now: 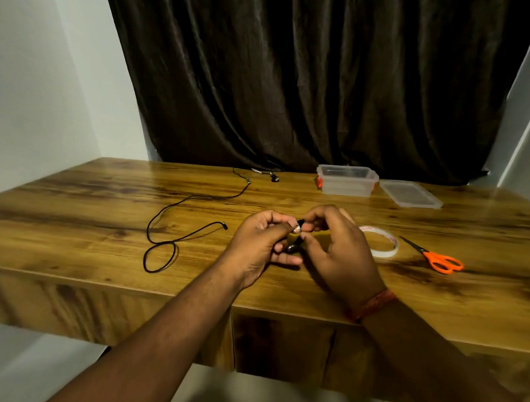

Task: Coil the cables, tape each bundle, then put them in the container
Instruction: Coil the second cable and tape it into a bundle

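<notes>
Both hands meet above the table (75, 210), the left hand (263, 246) and right hand (336, 249) pinching a small dark cable bundle (297, 232) between curled fingertips. Left of the left hand, 1 thin black cable (178, 212) lies loose. The clear container (346, 180) stands beyond the right hand.

You face a wooden desk (75, 210) with a glossy, strongly grained top that mirrors the room's light. Below its front edge you see matching wood panels (281, 344). Behind it a dark brown curtain (293, 80) hangs in heavy folds down to the desktop. Pale walls (35, 84) flank you on both sides, and a light floor (22, 366) shows below.
</notes>
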### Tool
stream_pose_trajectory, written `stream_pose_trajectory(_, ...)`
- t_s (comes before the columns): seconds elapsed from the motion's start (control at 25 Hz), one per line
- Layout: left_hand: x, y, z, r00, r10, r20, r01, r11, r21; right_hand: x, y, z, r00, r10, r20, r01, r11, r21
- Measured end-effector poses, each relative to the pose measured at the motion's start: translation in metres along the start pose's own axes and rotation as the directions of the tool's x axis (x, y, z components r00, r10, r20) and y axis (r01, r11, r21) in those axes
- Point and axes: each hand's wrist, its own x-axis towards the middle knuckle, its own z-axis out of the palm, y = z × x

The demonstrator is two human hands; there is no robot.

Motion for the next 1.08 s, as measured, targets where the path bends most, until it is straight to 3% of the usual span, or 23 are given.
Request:
stream_pose_trajectory(0.04, -0.001, 0.000, 0.000, 1.000, 0.001, 0.012, -0.001, 1.000, 0.004, 0.001, 0.002, -0.001, 0.999, 0.026, -0.020, -0.026, 0.999, 0.029)
stream_pose_trajectory(0.2, -0.006, 0.002, 0.001, 0.997, -0.001, 0.078, -0.001, 1.000, 0.029, 0.001, 0.005, -0.002, 0.979, 0.162, 0.120, -0.182, 0.967, 0.176)
stream_pose_trajectory(0.4, -0.006, 0.000, 0.004, 0.997, 0.017, 0.080, -0.022, 0.998, 0.061, 0.000, 0.005, -0.002, 0.972, 0.219, 0.082, -0.233, 0.947, 0.220)
stream_pose_trajectory(0.52, -0.005, -0.005, 0.008, 0.995, 0.090, 0.045, -0.098, 0.975, 0.201, 0.000, 0.004, -0.002, 0.966, 0.251, 0.060, -0.258, 0.944, 0.207)
stream_pose_trajectory(0.72, -0.006, -0.008, 0.012, 0.945, 0.326, -0.036, -0.273, 0.842, 0.464, -0.001, 0.000, -0.004, 0.964, 0.259, 0.065, -0.267, 0.942, 0.202)
stream_pose_trajectory(0.84, -0.005, -0.005, 0.008, 0.898, 0.439, -0.011, -0.329, 0.691, 0.644, -0.001, -0.002, -0.006, 0.961, 0.270, 0.061, -0.277, 0.939, 0.203)
stream_pose_trajectory(0.92, -0.004, -0.007, 0.007, 0.905, 0.424, -0.011, -0.302, 0.661, 0.687, -0.001, -0.001, -0.006, 0.953, 0.291, 0.083, -0.302, 0.930, 0.207)
stream_pose_trajectory(1.08, -0.002, -0.009, 0.008, 0.948, 0.317, -0.033, -0.214, 0.710, 0.671, -0.001, 0.005, -0.001, 0.957, 0.272, 0.099, -0.279, 0.958, 0.069)
